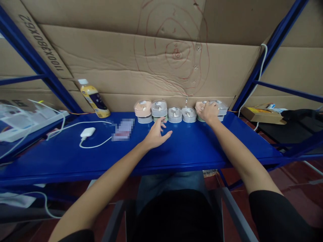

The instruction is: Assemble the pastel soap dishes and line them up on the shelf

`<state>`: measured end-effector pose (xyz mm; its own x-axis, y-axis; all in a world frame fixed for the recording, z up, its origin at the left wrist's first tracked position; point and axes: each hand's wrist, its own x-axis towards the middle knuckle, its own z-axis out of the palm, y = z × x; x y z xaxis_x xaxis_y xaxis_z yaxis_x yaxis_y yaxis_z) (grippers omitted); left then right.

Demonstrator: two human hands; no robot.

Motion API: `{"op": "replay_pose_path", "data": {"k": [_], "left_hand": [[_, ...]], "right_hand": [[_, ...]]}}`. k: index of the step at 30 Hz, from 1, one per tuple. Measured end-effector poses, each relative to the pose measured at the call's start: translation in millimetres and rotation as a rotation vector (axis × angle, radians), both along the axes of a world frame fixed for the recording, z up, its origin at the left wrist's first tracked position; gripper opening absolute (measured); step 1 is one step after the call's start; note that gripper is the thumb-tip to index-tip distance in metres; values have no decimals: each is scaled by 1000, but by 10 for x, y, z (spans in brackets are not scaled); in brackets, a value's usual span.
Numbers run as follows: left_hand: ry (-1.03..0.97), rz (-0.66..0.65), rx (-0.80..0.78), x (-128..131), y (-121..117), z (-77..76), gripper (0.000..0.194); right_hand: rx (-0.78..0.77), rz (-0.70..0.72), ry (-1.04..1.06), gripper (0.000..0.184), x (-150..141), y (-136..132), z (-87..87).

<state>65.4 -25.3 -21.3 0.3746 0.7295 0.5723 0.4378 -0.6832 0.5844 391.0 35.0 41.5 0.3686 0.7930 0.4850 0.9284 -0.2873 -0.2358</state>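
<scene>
A row of small lidded plastic boxes lines the back of the blue shelf. At the row's right end my right hand (211,112) is closed over a pink lidded box (201,105), its fingers partly hiding it and a grey lidded box (222,107) beside it. My left hand (156,135) hovers over the shelf, fingers apart and holding nothing. Just behind it stands a stack topped by a grey lidded box (159,107); left of that is a stack with a pink lidded box (142,108) on top. Two single grey boxes (175,116) (189,116) sit mid-row.
The blue shelf (101,158) backs onto a cardboard wall (106,60) with red rings drawn on it. On the left are a yellow drink bottle (94,99), a white charger (88,132) with a cable and a blurred flat object (123,130). Blue posts (275,43) flank the shelf.
</scene>
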Motion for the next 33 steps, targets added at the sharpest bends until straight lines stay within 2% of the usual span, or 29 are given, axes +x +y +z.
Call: {"op": "replay_pose_path", "data": {"k": [7,12,14,17,19,21,24,27,30,32,33], "left_hand": [[54,-36,-6,-13,-11,-26,68],[66,-40,-24,-13,-25,-3,68],[78,-42,-29,-11,-32,10,67],[87,-40,-21,-11,-39,21,64],[84,-37,-16,-11,-38,20,62],[78,-39,-16,-11,-34,15,62],[73,-45,-12,-9,-29,8,62],[74,-54,-4,-5,-30,5,66],[65,-72,-30,-4,-36,8,79],[57,-104,-64,-9,-39,14,92],[55,-131,-85,-14,-41,19,100]], "right_hand": [[50,70,-174,81,92,54,-31],[81,124,-268,80,42,-58,16],[76,278,-309,77,-54,-116,-2],[-28,582,-378,75,-240,-180,-115],[-119,673,-370,77,-347,-232,-216],[-161,690,-324,75,-412,-316,-292],[-83,673,-229,66,-441,-487,-306],[-40,526,-102,79,-470,-617,-240],[-230,358,-9,95,-526,-665,-171],[-347,377,-14,93,-550,-687,-135],[-379,450,-32,90,-554,-704,-120]]}}
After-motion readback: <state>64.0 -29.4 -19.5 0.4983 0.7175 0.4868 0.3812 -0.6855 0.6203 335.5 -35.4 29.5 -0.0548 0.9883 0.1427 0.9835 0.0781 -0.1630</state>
